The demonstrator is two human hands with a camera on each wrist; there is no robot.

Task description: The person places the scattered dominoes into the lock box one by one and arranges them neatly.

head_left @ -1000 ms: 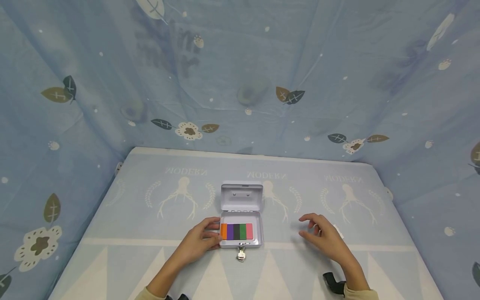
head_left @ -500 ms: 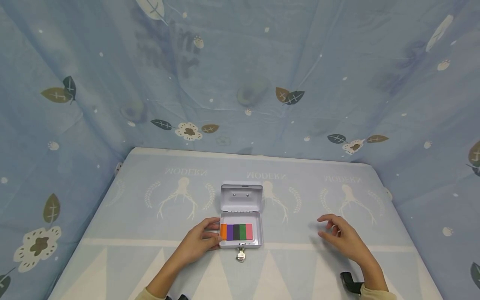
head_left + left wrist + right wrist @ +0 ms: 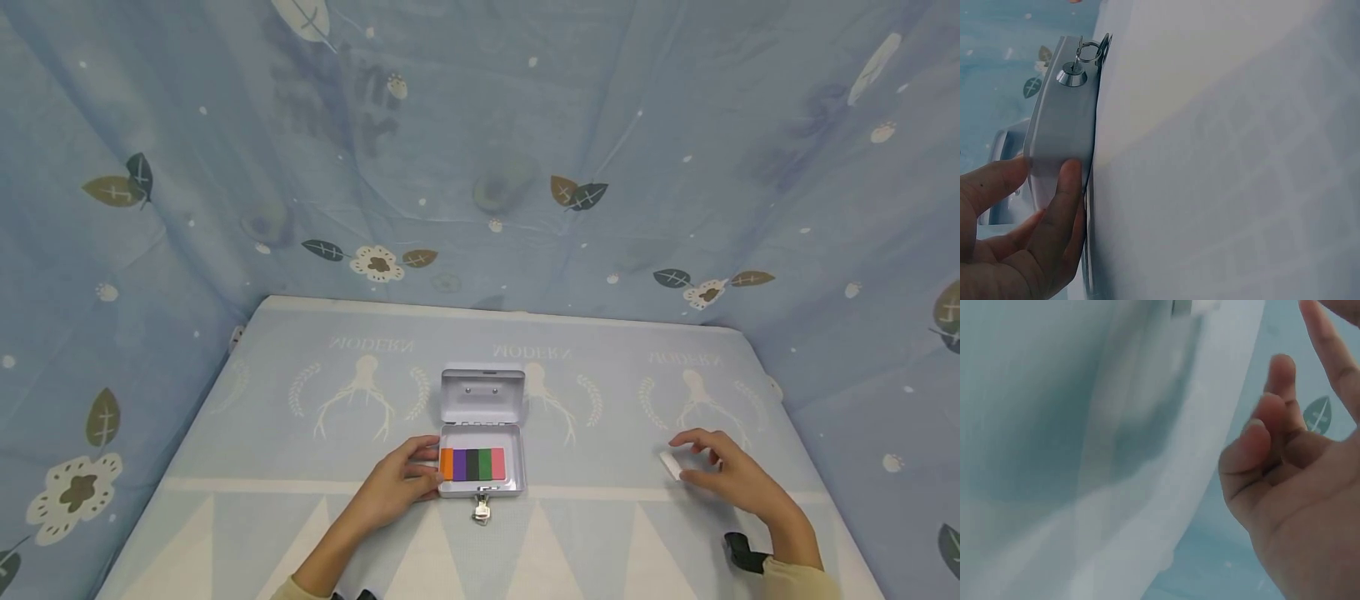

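Note:
My left hand [image 3: 397, 482] holds the left side of a small metal lock box [image 3: 516, 486]. In the left wrist view its thumb lies at the box's [image 3: 1060, 125] rim and its fingers press the outer wall. A row of coloured blocks [image 3: 472, 465], orange, purple, black, green and pink, lies inside, with bare floor around it. The box's lid [image 3: 483, 397] stands raised behind. My right hand [image 3: 738, 477] hovers over a white block [image 3: 671, 466] on the table, index finger and thumb apart on either side. The right wrist view shows that hand [image 3: 1310, 487] holding nothing.
Keys [image 3: 482, 509] on a ring hang from the lock at the box's front. Patterned cloth covers the table [image 3: 300, 517]. A blue printed curtain [image 3: 450, 150] closes off the back and both sides.
My right hand has moved right, away from the box, and now reaches the white block, which shows more fully. The left hand and the box have stayed in place.

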